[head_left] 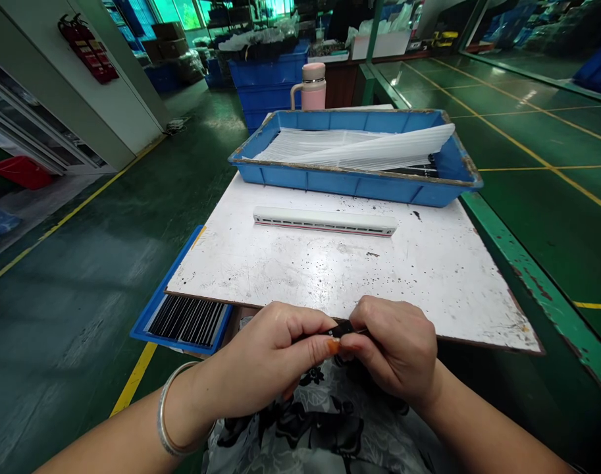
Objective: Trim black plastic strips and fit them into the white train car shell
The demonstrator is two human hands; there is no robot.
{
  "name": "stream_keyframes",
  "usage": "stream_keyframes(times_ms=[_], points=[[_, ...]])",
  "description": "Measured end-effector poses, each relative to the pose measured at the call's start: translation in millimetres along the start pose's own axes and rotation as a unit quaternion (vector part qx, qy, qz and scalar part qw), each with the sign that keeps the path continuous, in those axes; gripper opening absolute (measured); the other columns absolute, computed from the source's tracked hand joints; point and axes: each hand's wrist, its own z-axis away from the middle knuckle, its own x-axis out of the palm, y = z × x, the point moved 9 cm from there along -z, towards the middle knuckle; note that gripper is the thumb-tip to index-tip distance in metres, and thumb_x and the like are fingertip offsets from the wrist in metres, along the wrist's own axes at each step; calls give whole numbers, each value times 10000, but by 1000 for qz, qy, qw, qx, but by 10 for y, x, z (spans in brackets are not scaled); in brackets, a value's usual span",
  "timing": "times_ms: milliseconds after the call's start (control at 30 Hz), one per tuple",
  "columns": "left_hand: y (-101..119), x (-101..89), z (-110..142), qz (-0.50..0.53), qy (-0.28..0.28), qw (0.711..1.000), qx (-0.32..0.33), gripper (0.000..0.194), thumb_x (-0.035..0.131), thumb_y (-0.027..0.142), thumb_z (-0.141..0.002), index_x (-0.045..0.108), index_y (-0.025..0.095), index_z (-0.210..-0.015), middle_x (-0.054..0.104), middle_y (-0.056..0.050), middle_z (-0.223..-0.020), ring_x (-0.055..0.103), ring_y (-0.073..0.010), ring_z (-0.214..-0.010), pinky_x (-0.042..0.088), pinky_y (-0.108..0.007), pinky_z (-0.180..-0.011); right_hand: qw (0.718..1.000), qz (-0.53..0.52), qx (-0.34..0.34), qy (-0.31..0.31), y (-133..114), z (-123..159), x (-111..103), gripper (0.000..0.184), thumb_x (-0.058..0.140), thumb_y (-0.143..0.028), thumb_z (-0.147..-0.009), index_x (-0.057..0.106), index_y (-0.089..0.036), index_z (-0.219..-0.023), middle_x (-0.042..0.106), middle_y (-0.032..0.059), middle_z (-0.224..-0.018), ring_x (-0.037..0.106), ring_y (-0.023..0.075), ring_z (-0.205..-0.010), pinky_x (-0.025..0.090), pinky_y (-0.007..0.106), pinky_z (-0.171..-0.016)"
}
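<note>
Head view: both hands are up at the near edge of the board, over the lap, fingers curled and closed in, not released. Left hand (268, 355) pinches a small black piece (343, 328) between thumb and fingers, a bangle (168, 409) on its wrist. Right hand (393, 349) grips the same piece from the other side, fingertips meeting the left's. Most of the piece is hidden by the fingers, so its exact shape can't be told. A small orange patch (334, 346) shows at the left thumb tip; too small to tell what it is.

The white-painted board (330, 276), spotted with black marks, has its near edge just past the hands; the right hand overlaps that edge. Can't tell if either hand touches it. Below the hands is a patterned black-and-white garment (330, 428).

Mid-board, well apart from the hands, lies a long white bar with a red line (324, 222). Past it, a blue tray (354, 187) sits on the far end of the board, holding long translucent white strips (359, 148). A smaller blue tray (141, 332) with black strips (186, 321) sits below the board's near-left corner, just left of the left hand. Right of the board runs a green rail (537, 276). Beyond the far tray stands a pink flask (313, 89).
</note>
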Motion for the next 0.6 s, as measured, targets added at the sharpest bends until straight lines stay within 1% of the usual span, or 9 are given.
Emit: stream_keyframes(times_ms=[167, 333, 500, 600], points=[[16, -6, 8, -4, 2, 1000, 3, 314, 549, 457, -953, 668, 183, -856, 457, 69, -528, 447, -44, -421, 320, -138, -406, 1000, 0, 10, 0, 17, -5, 4, 374, 471, -391, -1023, 506, -179, -717, 448, -30, -574, 394, 92, -493, 288, 258, -486], [12, -13, 9, -5, 1, 1000, 3, 322, 549, 462, -950, 660, 179, -843, 463, 68, -530, 451, -46, -420, 331, -138, -407, 1000, -5, 6, -22, 22, -3, 46, 408, 419, -381, -1038, 523, -170, -705, 463, -17, -573, 403, 98, -501, 285, 266, -488], [-13, -13, 8, -11, 6, 1000, -3, 321, 556, 460, -944, 658, 175, -838, 452, 67, -545, 448, -45, -420, 321, -140, -401, 999, 0, -8, -36, 10, 14, 54, 401, 421, -354, -1034, 473, -190, -672, 407, -28, -562, 353, 109, -495, 249, 289, -481], [-40, -19, 8, 0, 12, 1000, -9, 328, 562, 459, -939, 643, 169, -810, 453, 63, -542, 443, -47, -425, 314, -144, -404, 999, -5, -16, -44, -19, 21, 46, 392, 451, -401, -1024, 459, -199, -688, 392, -35, -569, 338, 111, -502, 245, 291, -487]])
